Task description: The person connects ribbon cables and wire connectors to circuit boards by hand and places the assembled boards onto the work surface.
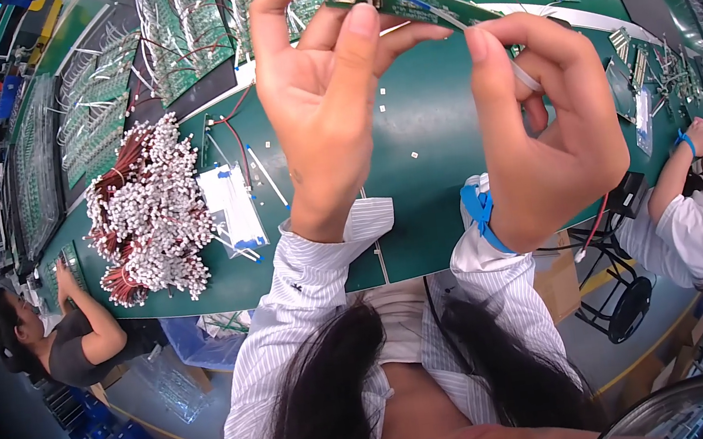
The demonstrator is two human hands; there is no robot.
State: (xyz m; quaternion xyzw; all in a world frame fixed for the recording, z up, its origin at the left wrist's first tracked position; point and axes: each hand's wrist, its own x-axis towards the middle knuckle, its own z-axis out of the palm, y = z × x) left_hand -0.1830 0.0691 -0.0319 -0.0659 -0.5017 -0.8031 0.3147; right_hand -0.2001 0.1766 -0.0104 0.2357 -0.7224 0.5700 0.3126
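Note:
A narrow green circuit board (401,4) with small white connectors is held up above the bench, tilted down to the right. My left hand (322,105) grips its left end, thumb on the connector side and fingers behind. My right hand (554,120) is closed at the board's right part, thumb and index finger pinching a white flat cable (450,20) with a blue tip. The blue tip lies against the board; whether it is seated in a connector I cannot tell. More of the white strip shows between my right fingers.
A big heap of red-brown wires with white plugs (149,214) lies left on the green bench (423,228), beside a stack of white flat cables (231,206). Wired boards (184,38) fill the far side. Co-workers sit left (77,341) and right (684,214).

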